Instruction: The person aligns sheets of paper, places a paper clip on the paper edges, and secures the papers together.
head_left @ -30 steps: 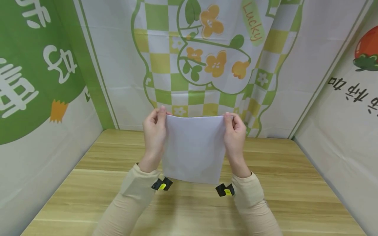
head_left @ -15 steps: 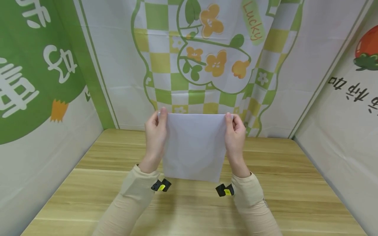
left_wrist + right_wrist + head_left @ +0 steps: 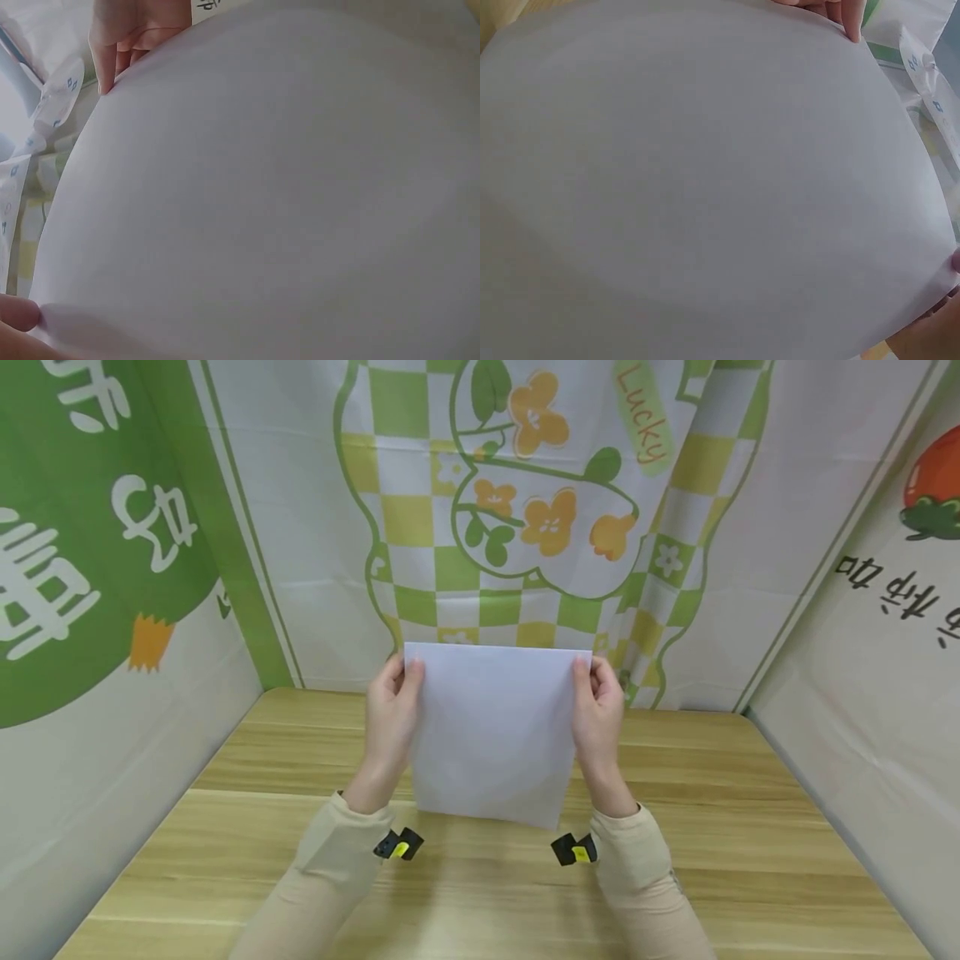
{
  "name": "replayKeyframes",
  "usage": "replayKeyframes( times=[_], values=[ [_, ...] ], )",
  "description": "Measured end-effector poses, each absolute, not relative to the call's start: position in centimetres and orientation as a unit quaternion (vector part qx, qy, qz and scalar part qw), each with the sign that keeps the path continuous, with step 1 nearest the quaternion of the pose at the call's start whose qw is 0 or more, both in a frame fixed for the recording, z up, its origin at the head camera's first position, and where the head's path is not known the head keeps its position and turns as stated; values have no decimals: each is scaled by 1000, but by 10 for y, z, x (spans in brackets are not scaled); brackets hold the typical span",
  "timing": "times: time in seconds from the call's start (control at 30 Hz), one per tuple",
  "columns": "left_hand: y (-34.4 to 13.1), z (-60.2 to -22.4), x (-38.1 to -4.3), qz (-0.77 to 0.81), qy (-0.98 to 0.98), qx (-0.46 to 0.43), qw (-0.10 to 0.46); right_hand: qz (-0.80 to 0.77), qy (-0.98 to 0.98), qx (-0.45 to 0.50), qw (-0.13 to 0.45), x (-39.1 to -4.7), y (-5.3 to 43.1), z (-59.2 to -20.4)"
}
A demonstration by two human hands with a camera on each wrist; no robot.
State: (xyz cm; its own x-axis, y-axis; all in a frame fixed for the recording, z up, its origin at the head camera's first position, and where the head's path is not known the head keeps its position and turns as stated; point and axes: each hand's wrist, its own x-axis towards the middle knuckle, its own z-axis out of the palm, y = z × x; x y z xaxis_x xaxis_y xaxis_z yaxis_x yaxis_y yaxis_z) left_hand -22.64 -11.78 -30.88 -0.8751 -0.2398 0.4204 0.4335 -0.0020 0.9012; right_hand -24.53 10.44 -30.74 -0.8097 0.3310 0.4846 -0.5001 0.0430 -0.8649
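Note:
A plain white sheet of paper (image 3: 491, 735) is held up over the wooden table, its top edge straight and its lower edge nearer the person. My left hand (image 3: 392, 722) pinches its left side near the top corner, thumb on the near face and fingers behind. On the opposite side my right hand (image 3: 598, 714) pinches the paper the same way. In the left wrist view the paper (image 3: 255, 187) fills most of the picture, with the right hand (image 3: 139, 34) at its far corner. The right wrist view shows the paper (image 3: 705, 165) just as large, a thumb at its right edge.
The wooden table (image 3: 262, 877) spreads beneath both arms. Behind it hangs a checkered, flower-printed curtain (image 3: 457, 568), with printed fabric walls at left and right. A small black-and-yellow device (image 3: 399, 844) sits at the left wrist, and a similar device (image 3: 574, 849) at the right.
The left hand has slid slightly down the paper's side, baring the top left corner. The paper's top edge, bowed a second ago, is now straight and a bit higher.

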Motion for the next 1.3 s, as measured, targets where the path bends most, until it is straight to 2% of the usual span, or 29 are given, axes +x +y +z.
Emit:
replayKeyframes(
  times=[0.33,0.53,0.8,1.1,1.3],
  values=[
    [-122,-307,-222,-684,-677,-70,263,677,-667,87,298,-224,101,-289],
    [-122,-300,-218,-674,-688,-65,262,676,-663,94,306,-236,107,-300],
    [-125,-302,-218,-673,-694,-48,251,680,-678,84,267,-227,107,-293],
    [-128,-301,-222,-685,-694,-39,218,661,-703,72,252,-240,112,-305],
    [-127,-307,-231,-717,-660,-28,223,660,-712,65,229,-246,114,-309]
  ],
)
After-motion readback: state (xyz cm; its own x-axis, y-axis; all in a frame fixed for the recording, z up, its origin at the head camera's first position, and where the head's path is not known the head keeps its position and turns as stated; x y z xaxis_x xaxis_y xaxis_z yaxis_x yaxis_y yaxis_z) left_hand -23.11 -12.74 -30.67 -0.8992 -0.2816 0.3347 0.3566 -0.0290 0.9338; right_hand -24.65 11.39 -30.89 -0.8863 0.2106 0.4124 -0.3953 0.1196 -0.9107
